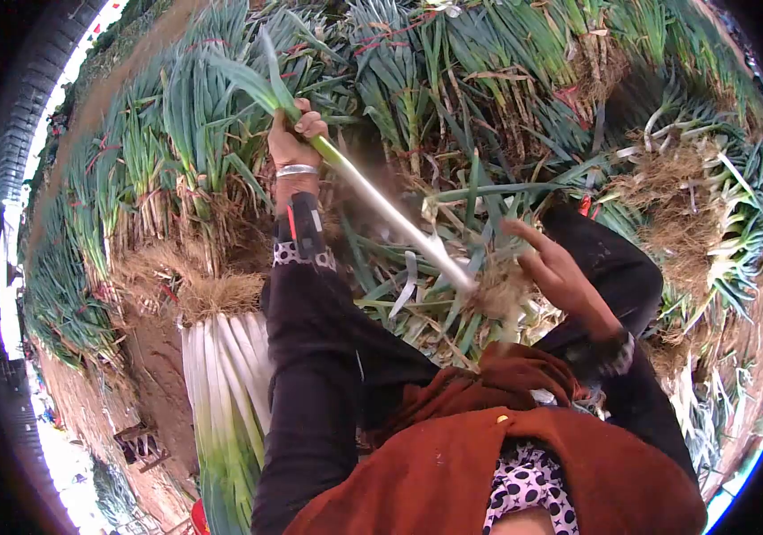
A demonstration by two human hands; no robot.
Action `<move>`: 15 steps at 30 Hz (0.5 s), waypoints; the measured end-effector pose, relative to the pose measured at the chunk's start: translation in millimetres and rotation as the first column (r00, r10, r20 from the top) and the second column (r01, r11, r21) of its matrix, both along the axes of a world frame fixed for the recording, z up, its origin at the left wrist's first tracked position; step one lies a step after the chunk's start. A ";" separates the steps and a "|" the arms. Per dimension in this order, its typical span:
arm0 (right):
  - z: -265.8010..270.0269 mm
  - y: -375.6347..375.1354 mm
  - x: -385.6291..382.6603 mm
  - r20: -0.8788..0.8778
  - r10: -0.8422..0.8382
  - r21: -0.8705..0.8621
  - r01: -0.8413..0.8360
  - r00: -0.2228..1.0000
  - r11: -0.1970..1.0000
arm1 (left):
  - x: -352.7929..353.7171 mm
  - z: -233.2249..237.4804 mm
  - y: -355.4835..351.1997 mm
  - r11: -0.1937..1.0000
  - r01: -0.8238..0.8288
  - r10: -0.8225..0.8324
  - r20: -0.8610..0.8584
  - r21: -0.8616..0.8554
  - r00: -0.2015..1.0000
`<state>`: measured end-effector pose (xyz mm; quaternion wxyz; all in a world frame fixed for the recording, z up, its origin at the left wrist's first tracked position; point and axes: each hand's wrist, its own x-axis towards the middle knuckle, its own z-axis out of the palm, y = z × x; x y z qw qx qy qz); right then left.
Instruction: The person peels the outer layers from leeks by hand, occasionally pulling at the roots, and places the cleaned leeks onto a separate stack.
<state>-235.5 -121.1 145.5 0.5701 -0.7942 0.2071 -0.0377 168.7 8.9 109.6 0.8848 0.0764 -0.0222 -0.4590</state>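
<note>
My left hand is closed round the green upper part of a leek, just below where its leaves fan out. The white shaft slants down to the right from the fist, and its bushy brown roots end in front of my lap. Beside those roots is my right hand, slightly blurred, with fingers stretched out and apart and nothing between them. Loose leaves and peeled scraps lie beneath the leek, between my legs.
Bundles of leeks stand upright along the far side, some with red ties. To my left lies a pile of clean white-stemmed leeks, roots away from me. Rooty leeks are heaped at the right. Bare brown soil shows at the left.
</note>
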 end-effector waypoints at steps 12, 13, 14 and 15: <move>-22.4 37.4 -62.0 -0.099 0.175 -0.173 -0.190 0.980 0.966 | 27.2 -25.6 11.1 0.989 -0.007 0.014 0.052 -0.145 0.999; -28.3 36.3 -88.0 -0.207 0.162 -0.133 -0.192 0.965 0.972 | 34.2 -30.5 12.5 0.990 -0.012 0.019 0.048 -0.142 0.999; -35.5 34.7 -106.3 -0.214 0.146 -0.144 -0.179 0.966 0.973 | 47.1 -42.9 13.5 0.989 -0.012 0.022 0.071 -0.145 0.997; -38.9 35.2 -118.8 -0.354 0.152 -0.102 -0.200 0.923 0.974 | 42.9 -39.1 11.0 0.990 -0.010 0.018 0.056 -0.142 0.998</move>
